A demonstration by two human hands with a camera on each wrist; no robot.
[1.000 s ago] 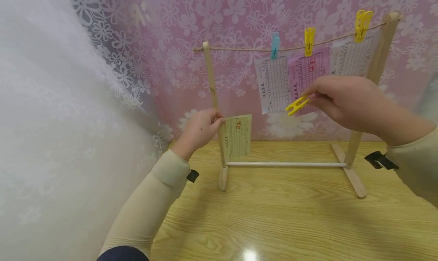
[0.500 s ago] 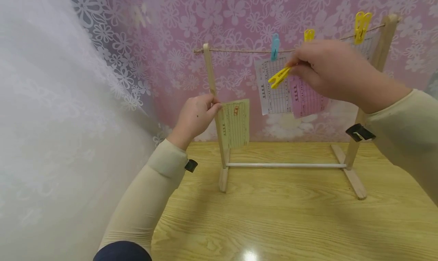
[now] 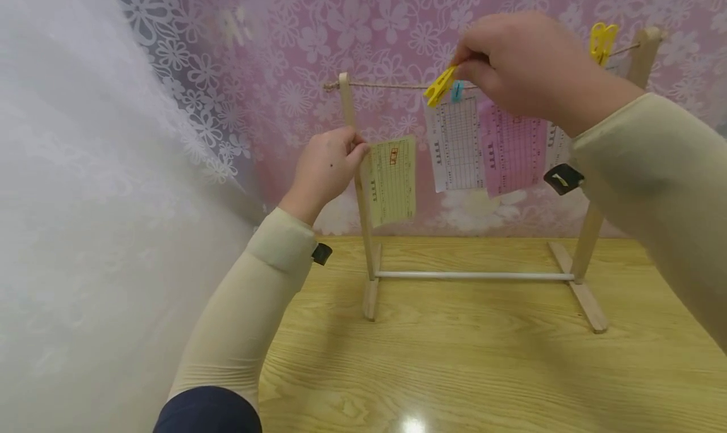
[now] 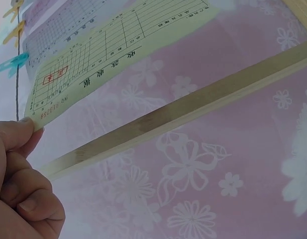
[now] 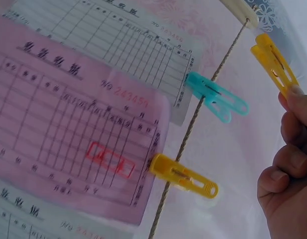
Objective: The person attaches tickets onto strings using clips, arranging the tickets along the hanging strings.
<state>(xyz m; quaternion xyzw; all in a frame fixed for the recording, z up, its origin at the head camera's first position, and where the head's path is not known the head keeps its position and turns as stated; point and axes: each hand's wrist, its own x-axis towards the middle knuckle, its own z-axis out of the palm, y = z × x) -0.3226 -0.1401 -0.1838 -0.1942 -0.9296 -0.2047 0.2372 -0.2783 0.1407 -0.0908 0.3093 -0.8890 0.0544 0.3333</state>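
My left hand point(image 3: 329, 168) pinches the top left corner of a yellow receipt slip point(image 3: 393, 180), which hangs down beside the rack's left post. In the left wrist view thumb and finger grip that corner of the slip point(image 4: 118, 55). Up near the rope point(image 3: 392, 85), my right hand point(image 3: 517, 67) pinches a yellow clothespin point(image 3: 440, 87) by its handle end, its nose pointing down and left. The right wrist view shows this clothespin point(image 5: 275, 62) apart from the rope point(image 5: 193, 122). In the head view it overlaps a blue clothespin point(image 3: 457, 92) on the rope.
A white slip point(image 3: 457, 146) and a pink slip point(image 3: 511, 149) hang from the rope, with another white slip further right. A yellow clothespin point(image 3: 601, 41) sits near the right post point(image 3: 591, 231). The rack's white bar point(image 3: 471, 275) runs low over the wooden table point(image 3: 454, 357).
My left hand has risen with the yellow slip, up along the left post. My right hand has moved up and left with the yellow clothespin, from before the pink slip to rope height.
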